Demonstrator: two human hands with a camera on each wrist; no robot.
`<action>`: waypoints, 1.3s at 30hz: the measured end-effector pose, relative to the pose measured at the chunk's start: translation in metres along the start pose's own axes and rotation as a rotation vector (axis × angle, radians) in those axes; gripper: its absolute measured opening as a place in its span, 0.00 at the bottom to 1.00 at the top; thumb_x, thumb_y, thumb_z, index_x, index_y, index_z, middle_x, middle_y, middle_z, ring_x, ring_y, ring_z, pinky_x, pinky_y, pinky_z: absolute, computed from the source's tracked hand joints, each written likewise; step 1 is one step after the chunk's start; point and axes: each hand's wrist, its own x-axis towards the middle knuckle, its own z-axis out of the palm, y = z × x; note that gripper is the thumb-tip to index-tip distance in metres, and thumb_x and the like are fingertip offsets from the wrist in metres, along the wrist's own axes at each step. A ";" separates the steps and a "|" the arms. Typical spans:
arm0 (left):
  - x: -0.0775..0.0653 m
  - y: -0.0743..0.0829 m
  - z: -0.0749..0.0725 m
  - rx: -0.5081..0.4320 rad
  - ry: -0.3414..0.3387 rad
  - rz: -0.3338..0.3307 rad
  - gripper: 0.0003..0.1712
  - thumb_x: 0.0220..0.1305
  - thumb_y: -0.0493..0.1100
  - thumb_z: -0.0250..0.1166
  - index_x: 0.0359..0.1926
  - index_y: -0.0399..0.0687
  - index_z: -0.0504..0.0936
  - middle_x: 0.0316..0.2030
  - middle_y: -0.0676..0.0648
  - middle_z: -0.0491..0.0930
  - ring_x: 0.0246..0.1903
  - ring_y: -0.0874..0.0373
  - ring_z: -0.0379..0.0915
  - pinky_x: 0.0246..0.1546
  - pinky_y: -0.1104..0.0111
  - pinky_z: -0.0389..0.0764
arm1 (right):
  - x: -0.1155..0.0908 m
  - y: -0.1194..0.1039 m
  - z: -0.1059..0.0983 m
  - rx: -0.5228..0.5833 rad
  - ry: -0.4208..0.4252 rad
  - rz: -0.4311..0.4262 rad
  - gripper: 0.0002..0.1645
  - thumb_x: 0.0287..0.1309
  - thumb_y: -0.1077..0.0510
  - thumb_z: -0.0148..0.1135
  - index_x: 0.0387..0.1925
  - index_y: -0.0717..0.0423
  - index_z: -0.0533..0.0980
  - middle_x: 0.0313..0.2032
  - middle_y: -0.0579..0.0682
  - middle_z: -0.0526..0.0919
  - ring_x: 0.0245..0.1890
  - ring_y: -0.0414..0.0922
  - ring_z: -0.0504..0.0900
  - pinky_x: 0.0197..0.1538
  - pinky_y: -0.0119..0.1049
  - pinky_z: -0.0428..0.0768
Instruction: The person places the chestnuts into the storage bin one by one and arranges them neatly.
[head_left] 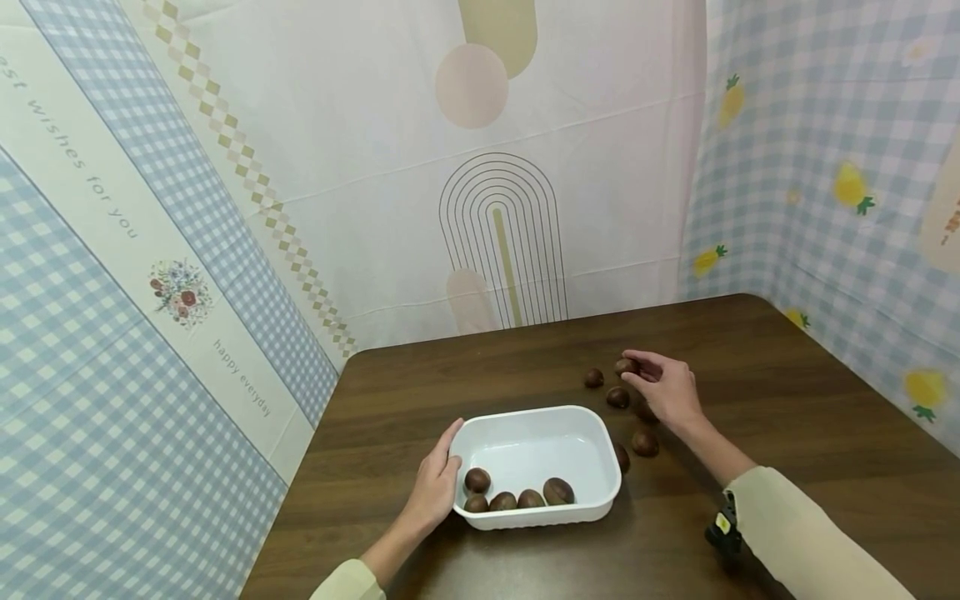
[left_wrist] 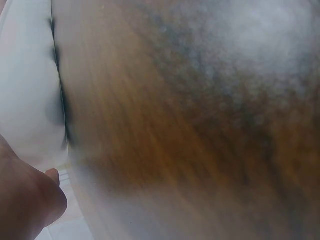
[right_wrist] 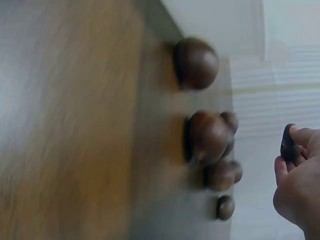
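A white rectangular dish (head_left: 540,520) stands on the table, with several shiny, dark brown, chestnut-like nuts (head_left: 503,501) along its near side and left corner. My left hand (head_left: 432,483) grips the dish's left end, its thumb over the rim. Beyond the dish to the right, my right hand (head_left: 665,390) pinches a brown chestnut-like nut (head_left: 626,366) between thumb and fingers. In the right wrist view this held nut (right_wrist: 288,143) looks dark. Loose nuts (head_left: 618,397) lie under and around the right hand, one partly hidden by it.
The brown wooden table (head_left: 450,375) has rounded far corners. A pale patterned cloth (head_left: 615,208) hangs behind it, with checked cloth (head_left: 847,275) to the right and left. One loose nut (head_left: 622,458) lies right at the dish's right side, partly hidden by it.
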 end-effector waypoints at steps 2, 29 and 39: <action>0.000 0.000 0.000 -0.002 0.001 0.002 0.34 0.73 0.27 0.47 0.79 0.38 0.66 0.75 0.38 0.69 0.72 0.40 0.68 0.71 0.42 0.66 | 0.001 -0.007 0.004 0.014 -0.015 -0.004 0.23 0.67 0.64 0.71 0.62 0.66 0.81 0.56 0.65 0.86 0.58 0.61 0.85 0.47 0.13 0.74; 0.002 -0.001 0.000 0.007 0.004 0.004 0.35 0.73 0.27 0.47 0.79 0.40 0.66 0.75 0.39 0.70 0.71 0.41 0.69 0.71 0.43 0.67 | -0.027 -0.066 0.090 0.252 -0.235 -0.013 0.23 0.65 0.68 0.71 0.61 0.66 0.82 0.58 0.63 0.86 0.59 0.58 0.85 0.57 0.38 0.84; -0.001 -0.001 -0.003 0.006 0.002 0.004 0.35 0.73 0.27 0.48 0.79 0.40 0.67 0.74 0.39 0.71 0.70 0.42 0.70 0.70 0.43 0.68 | -0.046 -0.075 0.120 0.250 -0.331 -0.013 0.20 0.62 0.69 0.73 0.56 0.67 0.85 0.52 0.61 0.89 0.51 0.55 0.89 0.51 0.35 0.86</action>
